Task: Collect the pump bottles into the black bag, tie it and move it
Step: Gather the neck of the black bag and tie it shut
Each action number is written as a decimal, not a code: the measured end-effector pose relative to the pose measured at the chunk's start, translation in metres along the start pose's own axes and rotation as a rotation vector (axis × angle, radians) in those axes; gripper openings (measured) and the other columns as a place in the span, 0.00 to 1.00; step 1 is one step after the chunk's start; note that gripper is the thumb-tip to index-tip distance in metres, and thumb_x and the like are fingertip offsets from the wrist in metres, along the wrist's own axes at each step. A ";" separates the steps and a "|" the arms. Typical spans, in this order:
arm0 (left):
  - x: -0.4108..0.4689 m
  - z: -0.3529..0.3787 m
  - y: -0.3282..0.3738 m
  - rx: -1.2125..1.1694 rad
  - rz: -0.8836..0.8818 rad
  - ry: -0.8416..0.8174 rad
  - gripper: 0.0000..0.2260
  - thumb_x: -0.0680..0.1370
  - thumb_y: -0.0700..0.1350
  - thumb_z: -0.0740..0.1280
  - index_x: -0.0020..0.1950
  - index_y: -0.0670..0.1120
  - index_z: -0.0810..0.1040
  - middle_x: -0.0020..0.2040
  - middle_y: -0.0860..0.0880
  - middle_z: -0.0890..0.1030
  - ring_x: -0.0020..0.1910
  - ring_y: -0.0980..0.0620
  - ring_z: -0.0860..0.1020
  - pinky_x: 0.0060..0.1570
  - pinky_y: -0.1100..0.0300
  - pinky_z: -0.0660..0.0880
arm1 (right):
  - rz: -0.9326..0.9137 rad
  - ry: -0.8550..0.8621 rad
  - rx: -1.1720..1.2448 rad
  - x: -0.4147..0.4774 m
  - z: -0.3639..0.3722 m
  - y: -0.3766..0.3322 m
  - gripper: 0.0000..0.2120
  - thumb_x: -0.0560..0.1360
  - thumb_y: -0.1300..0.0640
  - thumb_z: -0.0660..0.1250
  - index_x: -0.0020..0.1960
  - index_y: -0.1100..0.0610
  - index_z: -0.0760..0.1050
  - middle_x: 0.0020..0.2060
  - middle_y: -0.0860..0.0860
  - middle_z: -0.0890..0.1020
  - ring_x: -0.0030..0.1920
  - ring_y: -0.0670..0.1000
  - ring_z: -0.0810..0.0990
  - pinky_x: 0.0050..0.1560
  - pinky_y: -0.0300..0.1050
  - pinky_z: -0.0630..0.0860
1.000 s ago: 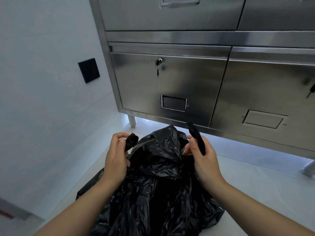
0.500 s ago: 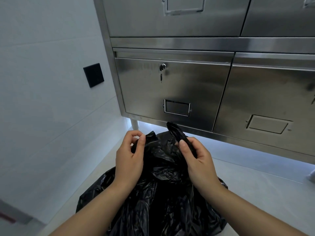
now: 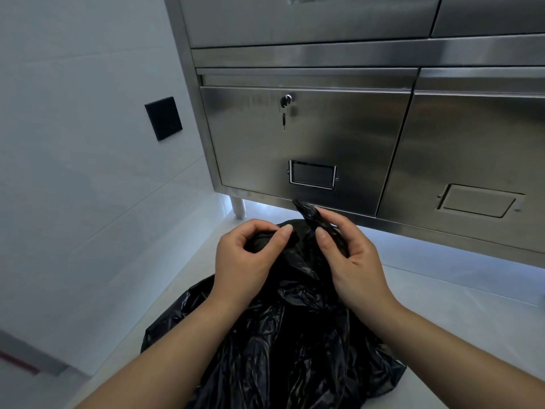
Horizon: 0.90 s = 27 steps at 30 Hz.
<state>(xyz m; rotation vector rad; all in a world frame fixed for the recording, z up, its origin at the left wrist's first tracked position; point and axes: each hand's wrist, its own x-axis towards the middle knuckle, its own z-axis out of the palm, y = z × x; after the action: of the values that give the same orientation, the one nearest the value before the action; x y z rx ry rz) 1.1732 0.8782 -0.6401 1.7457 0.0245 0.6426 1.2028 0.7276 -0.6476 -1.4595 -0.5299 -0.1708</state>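
On floor — glossy, crumpled black bag

Two hands observed, left hand and right hand, both bare. Left forearm and right forearm uncovered down to the bottom of the view. Fingernails short, rounded, natural finish.

Probably a lab or clinic storeroom: locked stainless-steel cabinet, white tiled wall, pale floor.

Dim, bluish room; pale light glows beneath the cabinet, soft glare on its steel, edges bowed.
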 end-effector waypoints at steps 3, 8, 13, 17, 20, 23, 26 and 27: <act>0.002 -0.003 -0.003 0.042 0.025 0.024 0.06 0.69 0.50 0.74 0.38 0.49 0.80 0.35 0.57 0.83 0.35 0.61 0.81 0.38 0.72 0.74 | 0.015 -0.001 0.029 0.000 0.001 0.000 0.12 0.76 0.58 0.66 0.50 0.41 0.80 0.47 0.41 0.84 0.51 0.41 0.81 0.48 0.30 0.75; 0.004 -0.013 -0.005 0.140 0.066 -0.021 0.07 0.67 0.49 0.76 0.34 0.52 0.78 0.32 0.60 0.80 0.31 0.63 0.78 0.34 0.74 0.71 | 0.053 0.055 -0.004 0.001 -0.002 -0.005 0.11 0.69 0.41 0.69 0.43 0.47 0.83 0.41 0.43 0.85 0.45 0.43 0.82 0.47 0.34 0.76; 0.005 -0.038 -0.016 0.280 0.074 -0.098 0.10 0.66 0.47 0.78 0.33 0.54 0.77 0.30 0.61 0.79 0.29 0.64 0.75 0.33 0.74 0.69 | 0.046 -0.002 -0.228 -0.008 -0.022 0.002 0.06 0.67 0.43 0.70 0.39 0.44 0.83 0.37 0.41 0.83 0.42 0.42 0.82 0.46 0.33 0.75; -0.002 -0.042 -0.024 0.344 0.098 -0.181 0.09 0.65 0.50 0.78 0.32 0.55 0.78 0.30 0.62 0.79 0.29 0.63 0.76 0.34 0.75 0.68 | 0.010 -0.125 -0.334 -0.017 -0.038 0.009 0.02 0.67 0.46 0.70 0.39 0.41 0.81 0.39 0.39 0.84 0.41 0.41 0.82 0.45 0.31 0.74; -0.005 -0.045 -0.031 0.372 0.114 -0.199 0.09 0.65 0.49 0.78 0.32 0.55 0.78 0.32 0.60 0.81 0.30 0.63 0.76 0.34 0.75 0.69 | 0.030 -0.142 -0.337 -0.015 -0.047 0.010 0.02 0.67 0.47 0.71 0.39 0.41 0.81 0.38 0.37 0.84 0.41 0.39 0.82 0.45 0.30 0.75; -0.004 -0.053 -0.037 0.429 0.140 -0.208 0.11 0.65 0.45 0.79 0.33 0.56 0.77 0.33 0.61 0.81 0.30 0.63 0.77 0.34 0.76 0.68 | 0.048 -0.164 -0.337 -0.013 -0.053 0.010 0.02 0.66 0.45 0.71 0.38 0.40 0.82 0.37 0.37 0.84 0.40 0.39 0.82 0.44 0.29 0.75; -0.003 -0.061 -0.043 0.465 0.131 -0.192 0.12 0.65 0.44 0.79 0.32 0.57 0.77 0.33 0.61 0.80 0.29 0.63 0.76 0.33 0.76 0.68 | 0.078 -0.181 -0.337 -0.012 -0.057 0.011 0.02 0.66 0.45 0.71 0.37 0.39 0.82 0.36 0.37 0.85 0.40 0.39 0.83 0.44 0.29 0.75; -0.002 -0.063 -0.045 0.470 0.124 -0.190 0.12 0.65 0.45 0.79 0.32 0.56 0.77 0.33 0.61 0.80 0.29 0.63 0.76 0.33 0.75 0.68 | 0.085 -0.178 -0.340 -0.011 -0.058 0.011 0.02 0.66 0.45 0.71 0.37 0.39 0.82 0.37 0.37 0.85 0.40 0.39 0.83 0.44 0.29 0.75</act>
<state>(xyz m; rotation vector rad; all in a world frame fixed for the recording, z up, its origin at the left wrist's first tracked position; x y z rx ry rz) 1.1584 0.9468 -0.6734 2.2716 -0.0704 0.5884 1.2114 0.6700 -0.6634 -1.8372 -0.6022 -0.0647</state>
